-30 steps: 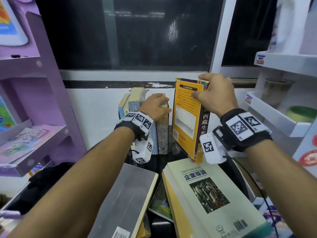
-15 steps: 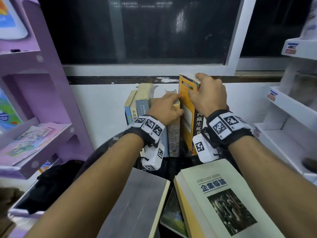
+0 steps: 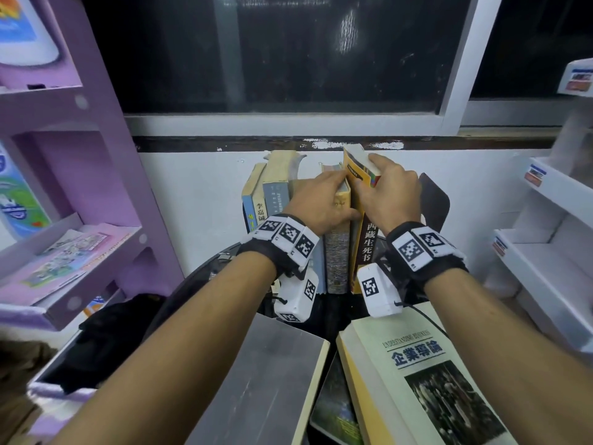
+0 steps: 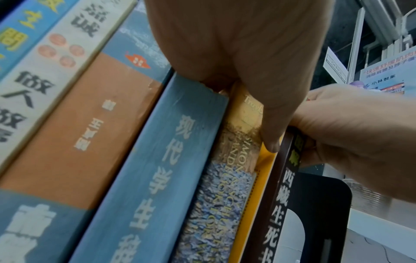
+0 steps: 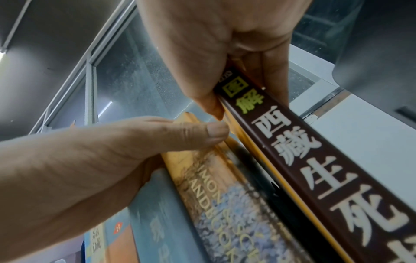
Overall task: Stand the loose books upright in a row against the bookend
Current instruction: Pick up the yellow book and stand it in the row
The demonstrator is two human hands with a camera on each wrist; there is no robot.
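Several books stand upright in a row (image 3: 272,197) on a dark table by the white wall. My left hand (image 3: 321,200) grips the top of the patterned-spine book (image 3: 337,261) at the row's right end, thumb on its spine (image 4: 213,204). My right hand (image 3: 388,194) pinches the top of a yellow book with a brown spine (image 3: 365,245), which stands upright right beside the patterned book (image 5: 225,204). A black bookend (image 3: 434,200) stands just right of the yellow book (image 4: 283,204).
Loose books lie flat at the table's near side: a grey-covered one (image 3: 266,380), a pale green one (image 3: 417,380) and a third (image 3: 333,409) under them. A purple shelf (image 3: 80,239) stands at the left, white shelves (image 3: 545,252) at the right.
My right hand has brought the yellow book from a tilted spot apart from the row to upright against the patterned book. My left hand stayed on the row's top.
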